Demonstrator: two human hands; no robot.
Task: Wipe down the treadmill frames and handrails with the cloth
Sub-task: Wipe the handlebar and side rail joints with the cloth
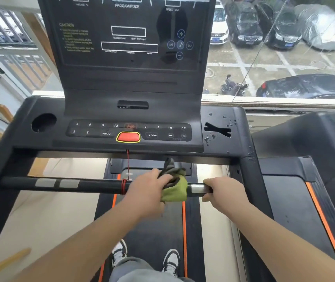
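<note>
Our left hand (149,190) has its fingers curled around the green cloth (174,190), bunched over the front handrail (93,185). It looks soft and limp, so we grip it wrapped around the bar. Our right hand (222,192) clasps the rail bare.

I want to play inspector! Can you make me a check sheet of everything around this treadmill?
Surface: console deck has water drops on its right side.
Job's things: green cloth wrapped around the front handrail.
Clutter: nothing seen.
Grips: left hand presses the cloth on the rail; right hand holds the rail beside a silver sensor.
Cables: red safety cord hangs from the console, coiled on the rail.
Surroundings: window overlooking parked cars; second treadmill on the right.
</note>
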